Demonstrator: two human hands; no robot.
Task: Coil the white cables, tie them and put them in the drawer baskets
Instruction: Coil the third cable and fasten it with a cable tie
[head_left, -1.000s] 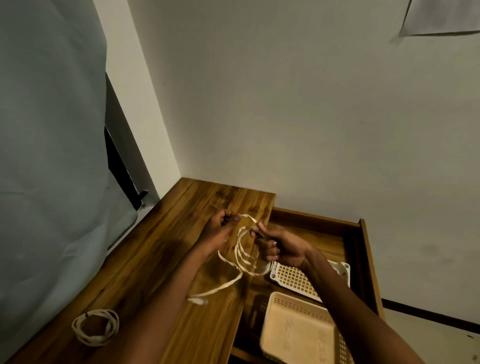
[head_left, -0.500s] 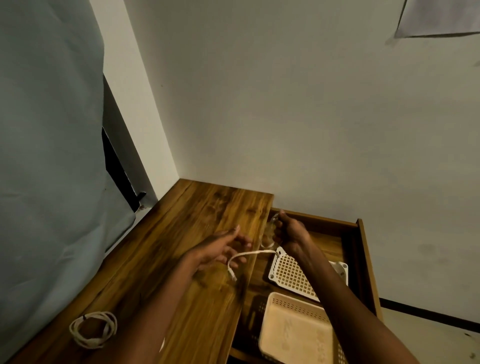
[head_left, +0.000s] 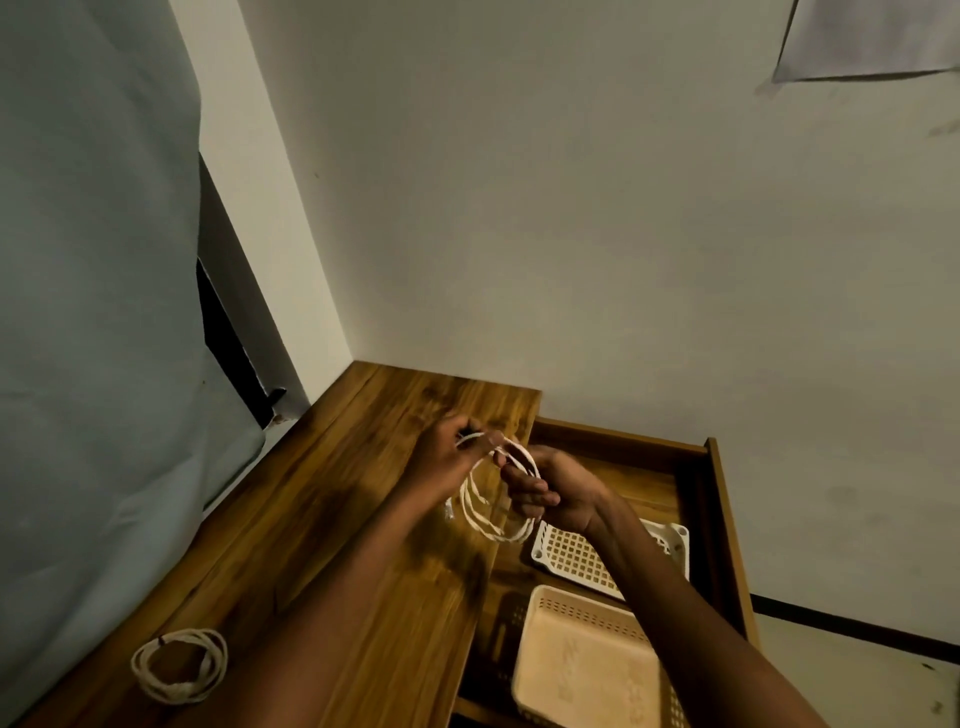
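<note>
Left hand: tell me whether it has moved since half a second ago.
Yes. The left hand rose toward the desk's far edge and now pinches the white cable.

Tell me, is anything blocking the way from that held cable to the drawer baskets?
Nothing visible. Both hands, left hand and right hand, hold the white cable just above the open drawer; the white basket and beige basket lie uncovered.

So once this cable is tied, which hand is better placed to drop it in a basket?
Probably the right hand. It grips the coiled cable just above the open drawer, nearest the white basket; the left hand is over the tabletop.
</note>
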